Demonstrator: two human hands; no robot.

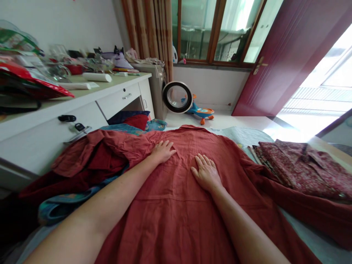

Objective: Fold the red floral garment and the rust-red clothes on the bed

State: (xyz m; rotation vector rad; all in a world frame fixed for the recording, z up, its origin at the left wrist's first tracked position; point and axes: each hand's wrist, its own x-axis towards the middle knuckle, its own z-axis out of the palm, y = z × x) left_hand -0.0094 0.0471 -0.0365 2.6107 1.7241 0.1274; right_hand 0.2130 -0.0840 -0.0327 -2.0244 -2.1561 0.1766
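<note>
The lower end of a rust-red garment [176,220] runs out of view at the bottom, and its right-hand sleeve [297,198] is cut off at the right edge. The other sleeve [93,146] is bunched at the left, its cuff hard to make out. Two bare forearms cover strips of the cloth. Clutter at the back of the counter [118,80], on the left, is too blurred to name. There are two hands, left [163,151] and right [206,171], one long-sleeved garment, two white rolls [97,77] on the counter, and one pile of folded clothes [305,168], whose layers cannot be counted. The garment lies spread over pale blue cloth [244,135] directly in front of the person, collar [192,127] at the far end, just left of the pile. It is plain and lightly creased, with a seam running across its middle. Both hands rest on it, palms down, well below the collar. Each grip is flattened out, fingers extended, with hold of nothing.
</note>
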